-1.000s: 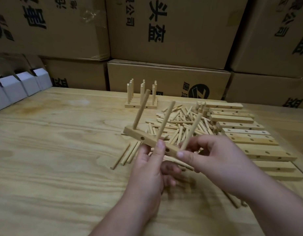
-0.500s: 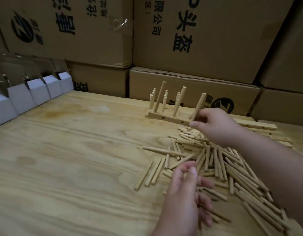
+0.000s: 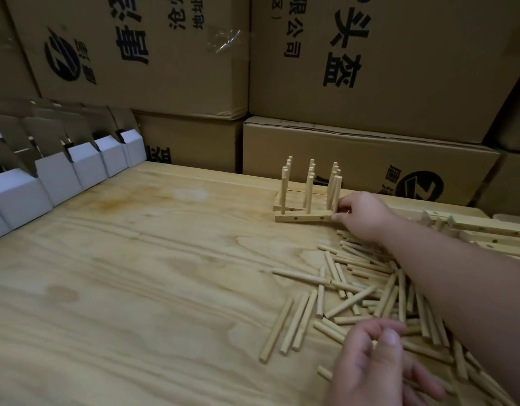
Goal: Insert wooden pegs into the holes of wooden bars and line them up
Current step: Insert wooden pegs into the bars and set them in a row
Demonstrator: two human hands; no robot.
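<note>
At the far right of the plywood table (image 3: 136, 273), in the head view, the right hand (image 3: 361, 213) reaches out and pinches the right end of a pegged bar (image 3: 304, 217), its curled fingertips at the bar's end and the nearest upright peg. This bar carries 3 upright pegs and lies flat on the table as the nearest in a row of finished bars (image 3: 308, 183) (the ones behind show mostly as pegs standing in line). The left hand (image 3: 373, 364) hovers low at the bottom edge, fingers loosely curled with the thumb near the fingertips, holding nothing visible. Beneath and between the 2 arms lies a scattered pile of loose pegs (image 3: 349, 291). Unfilled bars (image 3: 487, 232) lie at the right edge. Cardboard boxes (image 3: 370, 68) are stacked behind the table, and white cartons (image 3: 57, 177) line its left side.
</note>
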